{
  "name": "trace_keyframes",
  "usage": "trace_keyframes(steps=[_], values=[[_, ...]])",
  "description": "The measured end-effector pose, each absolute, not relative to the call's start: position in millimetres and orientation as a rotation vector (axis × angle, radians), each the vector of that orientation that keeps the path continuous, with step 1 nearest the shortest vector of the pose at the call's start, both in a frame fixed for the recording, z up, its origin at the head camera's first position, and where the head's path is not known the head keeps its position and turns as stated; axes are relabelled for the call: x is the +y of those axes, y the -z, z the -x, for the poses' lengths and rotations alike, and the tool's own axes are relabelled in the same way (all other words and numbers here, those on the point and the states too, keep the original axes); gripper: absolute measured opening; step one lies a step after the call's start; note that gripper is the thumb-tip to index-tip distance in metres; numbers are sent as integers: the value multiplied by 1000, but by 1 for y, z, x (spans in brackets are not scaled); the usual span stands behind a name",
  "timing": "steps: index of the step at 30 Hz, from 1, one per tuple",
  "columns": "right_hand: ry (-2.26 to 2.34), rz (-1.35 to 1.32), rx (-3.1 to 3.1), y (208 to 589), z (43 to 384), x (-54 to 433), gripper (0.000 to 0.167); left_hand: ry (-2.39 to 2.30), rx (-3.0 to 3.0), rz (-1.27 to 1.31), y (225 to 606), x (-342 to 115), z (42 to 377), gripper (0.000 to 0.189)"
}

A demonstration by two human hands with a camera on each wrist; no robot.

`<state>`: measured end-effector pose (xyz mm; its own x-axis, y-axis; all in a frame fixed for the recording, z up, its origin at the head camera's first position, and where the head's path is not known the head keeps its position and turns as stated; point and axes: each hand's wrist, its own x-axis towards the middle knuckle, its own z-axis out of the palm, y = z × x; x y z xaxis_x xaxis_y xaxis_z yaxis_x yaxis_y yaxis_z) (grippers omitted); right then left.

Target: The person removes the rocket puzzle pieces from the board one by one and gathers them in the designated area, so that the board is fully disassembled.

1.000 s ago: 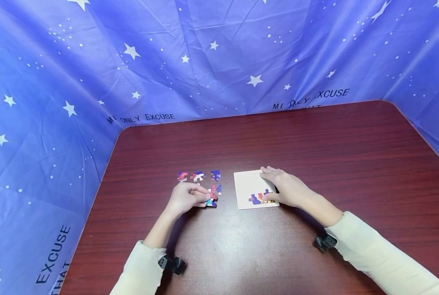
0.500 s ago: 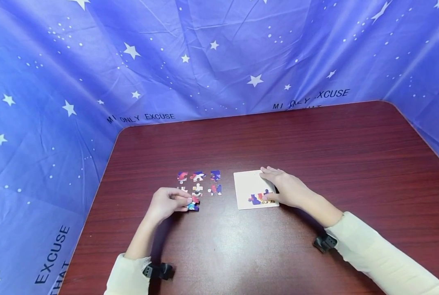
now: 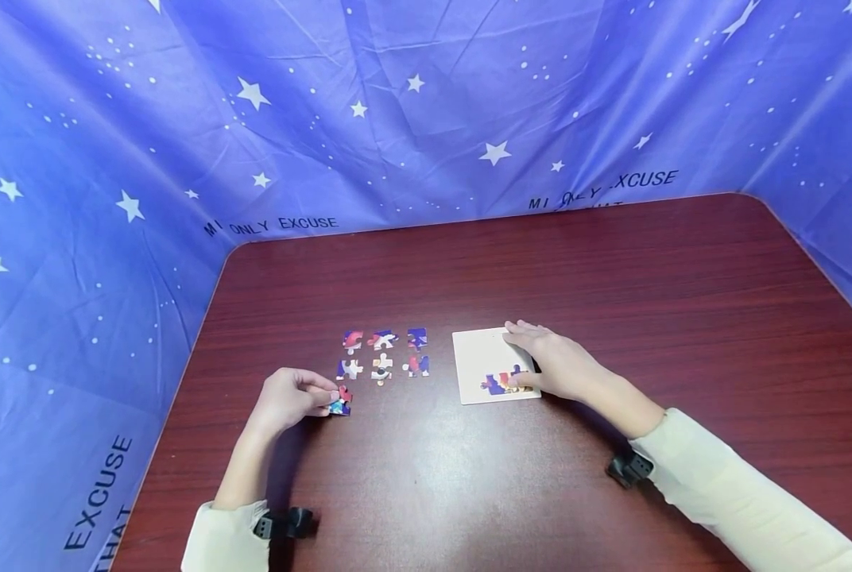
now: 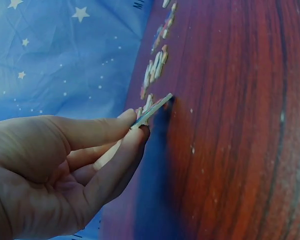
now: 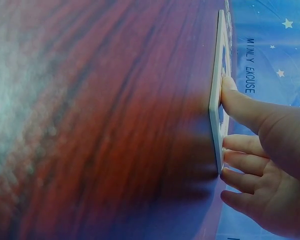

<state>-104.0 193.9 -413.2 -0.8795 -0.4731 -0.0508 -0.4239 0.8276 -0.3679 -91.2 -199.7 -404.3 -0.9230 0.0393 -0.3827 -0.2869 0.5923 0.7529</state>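
In the head view, my left hand (image 3: 286, 401) pinches a jigsaw puzzle piece (image 3: 341, 403) with red, blue and white print between thumb and fingers. The left wrist view shows this puzzle piece (image 4: 154, 110) edge-on and tilted, its free edge pointing away from the fingertips. To the right lies a pale square puzzle board (image 3: 474, 356) with a few joined pieces (image 3: 497, 384) at its lower right. My right hand (image 3: 556, 367) rests on the board's right side, fingers fairly straight and spread along the edge, thumb on the joined pieces. The board's right edge is partly hidden by that hand.
Loose puzzle pieces lie left of the board in two rows of three, the back row including a purple piece (image 3: 416, 338) and the front row a white-and-purple piece (image 3: 350, 369). The dark red wooden table (image 3: 426, 492) meets a blue starry curtain (image 3: 426, 111) behind.
My left hand has moved left and slightly toward me with the pinched puzzle piece, uncovering the front row of loose pieces. My right hand and the board stay in place.
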Motion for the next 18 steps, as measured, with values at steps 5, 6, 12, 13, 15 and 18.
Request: trace_keyframes(steps=[5,6,12,13,15,18], values=[[526,698,2868,413,105,194,67,-1241,2498,212,406,-201,92,17],[528,700,2869,413,105,194,67,-1239,2503,214,407,-201,92,17],[525,725,2881,414,105,194,67,-1198,2547,200,405,-199,91,16],[523,723,2880,414,105,194,67,-1183,2560,194,404,-199,91,15],[525,721,2877,413,104,194,66,-1152,2589,186,403,-197,89,15],[523,720,2873,413,103,193,65,-1111,2630,180,402,-194,87,13]])
